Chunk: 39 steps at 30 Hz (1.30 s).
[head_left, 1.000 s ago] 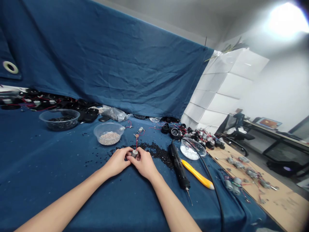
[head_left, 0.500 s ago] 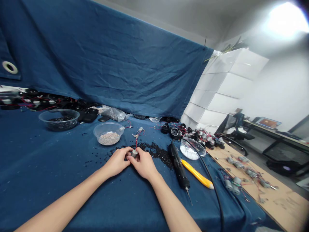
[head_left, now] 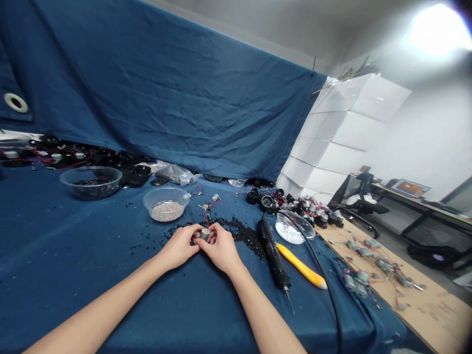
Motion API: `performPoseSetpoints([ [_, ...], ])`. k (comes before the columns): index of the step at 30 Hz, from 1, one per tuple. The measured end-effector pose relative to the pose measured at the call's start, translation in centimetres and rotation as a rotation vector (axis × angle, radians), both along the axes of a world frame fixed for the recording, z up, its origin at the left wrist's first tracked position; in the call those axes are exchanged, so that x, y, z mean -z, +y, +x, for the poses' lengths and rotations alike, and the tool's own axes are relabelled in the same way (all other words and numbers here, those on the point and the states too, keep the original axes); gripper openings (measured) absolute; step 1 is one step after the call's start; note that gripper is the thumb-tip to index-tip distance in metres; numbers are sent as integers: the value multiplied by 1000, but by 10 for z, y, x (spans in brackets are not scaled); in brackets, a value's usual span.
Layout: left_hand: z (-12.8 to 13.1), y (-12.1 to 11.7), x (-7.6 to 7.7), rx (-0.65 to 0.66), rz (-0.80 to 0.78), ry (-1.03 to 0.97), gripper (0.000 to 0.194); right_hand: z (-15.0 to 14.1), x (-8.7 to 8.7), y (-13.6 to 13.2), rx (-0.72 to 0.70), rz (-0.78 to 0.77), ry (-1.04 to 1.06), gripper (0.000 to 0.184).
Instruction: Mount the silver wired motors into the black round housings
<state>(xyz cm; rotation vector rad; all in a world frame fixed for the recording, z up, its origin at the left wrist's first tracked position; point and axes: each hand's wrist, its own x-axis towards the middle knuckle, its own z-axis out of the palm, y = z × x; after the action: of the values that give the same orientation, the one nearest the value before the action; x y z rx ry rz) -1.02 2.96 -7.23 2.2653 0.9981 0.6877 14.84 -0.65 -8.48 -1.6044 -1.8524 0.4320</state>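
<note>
Between my two hands is a small grey cylindrical motor, low over the blue cloth. My left hand has its fingers closed on the motor's left side. Closed on its right side are the thumb and fingers of my right hand. Red wire rises from the motor's top to a small part at its far end. Loose black screws or similar tiny pieces lie scattered just beyond my hands. The fingertips on the motor's far side are partly hidden.
Right of my hands lie a black electric screwdriver with its cable and a yellow-handled tool. A clear bowl of small metal pieces, a bowl of white parts and a bowl of black parts stand around. More motors lie on cardboard.
The wire and the small part at its end have tilted slightly to the left. Both hands stay in nearly the same place on the motor.
</note>
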Motion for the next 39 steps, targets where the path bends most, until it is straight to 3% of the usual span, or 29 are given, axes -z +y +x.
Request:
performPoseSetpoints([
  [8,0,1,-1,1,-1,-1,26,2,-7,-3,-21,-5,44,27],
  [23,0,0,-2,21,-30,-40,25,2,0,0,-207,-79,261,25],
  [39,1,-2,-5,11,-31,-47,25,3,2,2,-125,-76,208,26],
])
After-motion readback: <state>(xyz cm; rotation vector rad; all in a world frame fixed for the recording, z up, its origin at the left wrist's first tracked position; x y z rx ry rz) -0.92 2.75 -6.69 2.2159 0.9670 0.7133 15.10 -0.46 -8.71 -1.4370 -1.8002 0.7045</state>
